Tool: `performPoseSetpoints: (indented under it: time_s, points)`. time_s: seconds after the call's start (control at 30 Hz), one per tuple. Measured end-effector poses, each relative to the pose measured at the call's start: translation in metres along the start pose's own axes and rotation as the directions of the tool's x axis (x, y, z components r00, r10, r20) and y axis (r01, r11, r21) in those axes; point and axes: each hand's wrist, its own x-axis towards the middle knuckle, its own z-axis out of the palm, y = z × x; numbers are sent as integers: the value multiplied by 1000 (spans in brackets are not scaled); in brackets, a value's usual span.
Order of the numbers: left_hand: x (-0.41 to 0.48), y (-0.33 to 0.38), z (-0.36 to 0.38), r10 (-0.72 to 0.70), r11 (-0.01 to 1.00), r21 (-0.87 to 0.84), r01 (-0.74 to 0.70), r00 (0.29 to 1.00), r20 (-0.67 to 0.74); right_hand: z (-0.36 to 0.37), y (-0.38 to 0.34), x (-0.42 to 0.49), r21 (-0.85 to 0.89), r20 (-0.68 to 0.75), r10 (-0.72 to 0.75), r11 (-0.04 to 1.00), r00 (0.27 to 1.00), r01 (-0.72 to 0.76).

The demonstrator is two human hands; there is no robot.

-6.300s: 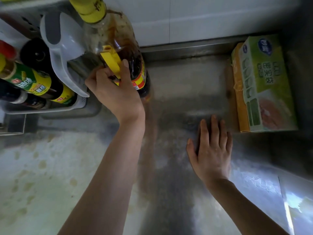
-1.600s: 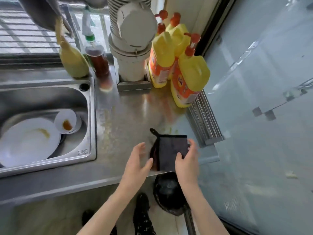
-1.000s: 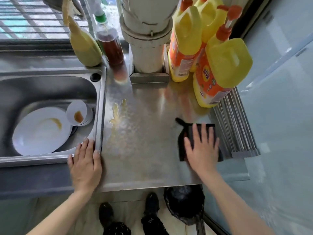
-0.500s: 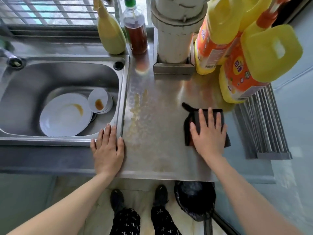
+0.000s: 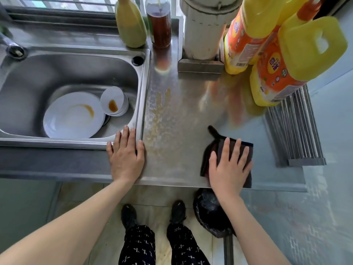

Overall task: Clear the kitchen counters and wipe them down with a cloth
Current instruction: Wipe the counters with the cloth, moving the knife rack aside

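Observation:
A dark folded cloth (image 5: 246, 150) lies on the steel counter (image 5: 181, 115) near its front edge. My right hand (image 5: 228, 165) presses flat on the cloth, fingers spread. My left hand (image 5: 125, 154) rests flat and empty on the counter at the sink's front right corner. Yellowish dried stains (image 5: 160, 111) run down the counter between my hands.
The sink (image 5: 38, 73) at left holds a soiled white plate (image 5: 73, 114) and a small bowl (image 5: 114, 101). Along the back stand a green squeeze bottle (image 5: 130, 23), a brown sauce bottle (image 5: 160, 25), a white pipe (image 5: 202, 29) and yellow detergent jugs (image 5: 286, 54). A metal rack (image 5: 296, 127) lies right.
Earlier I was at another counter holding an oil bottle. Since then I laid the cloth here; in the last second my right hand slid it toward the front edge.

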Motion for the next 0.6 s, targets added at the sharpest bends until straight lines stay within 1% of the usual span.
performPoseSetpoints:
  time_s: [0.03,0.07,0.1,0.13,0.2,0.27,0.3,0.33,0.37,0.43,0.47,0.5,0.53,0.57,0.6]
  points:
    - [1,0,0,2,1000,-3,-2,1000,0,1,-13,-6,-6,-7,-5,1000,1000,5]
    - [1,0,0,6,1000,-5,-6,1000,0,4,-29,-15,-10,-30,-76,997,997,75]
    - [2,-1,1,9,1000,-7,-9,1000,-1,8,-44,-24,-12,-34,-186,982,982,186]
    - [2,-1,1,8,1000,-6,-8,1000,1,13,-57,-34,-22,-22,-314,949,949,313]
    - [2,-2,1,5,1000,-3,-5,1000,8,20,-68,-46,-35,43,-532,845,846,533]
    - [3,-7,-2,40,999,29,-41,999,25,20,-68,-30,-30,95,-658,748,747,663]
    - [4,-11,-4,78,995,56,-81,996,41,18,-69,-15,-39,100,-686,721,720,692]
    - [6,-16,-7,118,989,79,-122,991,61,14,-71,2,-43,100,-676,730,730,682]
    - [7,-21,-9,146,984,92,-154,986,81,9,-75,19,-27,120,-623,777,773,629]
    - [7,-29,-10,174,979,90,-183,980,94,1,-88,46,-19,140,-433,898,890,440]
    - [7,-31,-10,181,979,78,-188,979,91,-1,-97,51,-17,133,-352,934,927,357]
    - [6,-32,-9,186,979,69,-192,979,86,-1,-106,50,-18,125,-313,948,941,318]
    - [6,-33,-7,192,978,66,-198,978,83,3,-114,42,-31,113,-323,944,940,328]
    - [6,-34,-6,197,977,67,-203,977,80,8,-119,32,-43,77,-377,923,923,381]
    - [7,-34,-5,200,976,70,-205,977,75,12,-123,20,-47,37,-458,887,888,459]
